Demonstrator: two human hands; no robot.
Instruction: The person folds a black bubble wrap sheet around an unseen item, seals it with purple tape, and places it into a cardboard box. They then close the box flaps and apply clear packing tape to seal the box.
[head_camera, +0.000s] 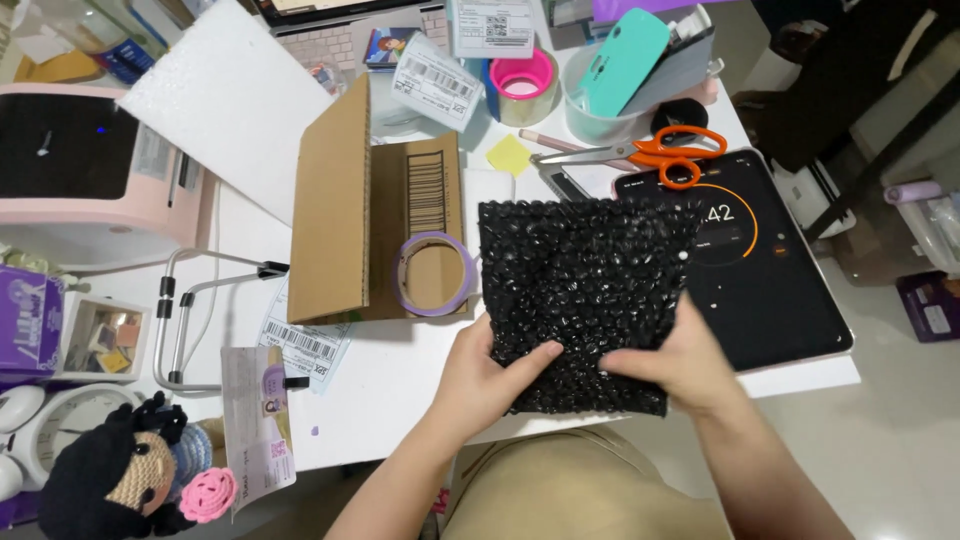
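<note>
The black bubble pouch (580, 300) is gripped at its near edge by the left hand (492, 378) and right hand (672, 368); it stretches away from both.

White table (400, 400), crowded.
Left of the grip: cardboard box (372, 215), tape ring (435, 273). Right: tablet (765, 270). Beyond: scissors (650, 150).

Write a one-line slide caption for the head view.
Both hands, left and right, hold a black bubble-wrap pouch above a cluttered white desk.
</note>
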